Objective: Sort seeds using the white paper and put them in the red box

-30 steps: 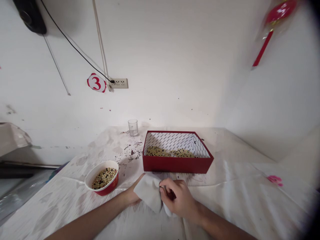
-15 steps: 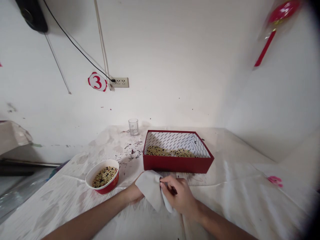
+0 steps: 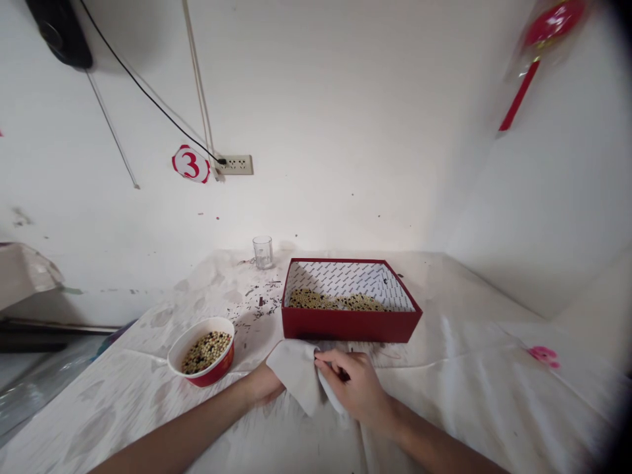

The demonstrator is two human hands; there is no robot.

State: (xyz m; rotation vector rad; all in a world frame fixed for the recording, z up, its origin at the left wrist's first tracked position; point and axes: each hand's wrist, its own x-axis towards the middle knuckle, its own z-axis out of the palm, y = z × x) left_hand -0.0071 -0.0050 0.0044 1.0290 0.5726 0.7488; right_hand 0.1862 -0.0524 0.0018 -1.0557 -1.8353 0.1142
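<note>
A light white cloth (image 3: 296,378) hangs in front of the red box, draped over my left hand (image 3: 266,382). The fingers of that hand are hidden beneath it. My right hand (image 3: 358,388) is closed, pinching the cloth's right edge between thumb and forefinger, with a small dark spot at the fingertips that I cannot make out. Just beyond both hands stands an open red box (image 3: 345,326) with a patterned white lining and mixed pale and dark grains or beans (image 3: 316,299) on its floor. Left of my left hand, a red and white paper bowl (image 3: 212,375) holds similar beans (image 3: 206,351).
A clear glass (image 3: 263,253) stands at the back of the table near the wall. Dark shreds (image 3: 254,306) lie scattered on the pale tablecloth (image 3: 444,408) between bowl and box. A pink item (image 3: 544,356) lies at the right. A socket strip (image 3: 237,164) is on the wall.
Both hands and the cloth stay nearly in place, the cloth's lower folds shifting slightly. The whole view has moved a little.
</note>
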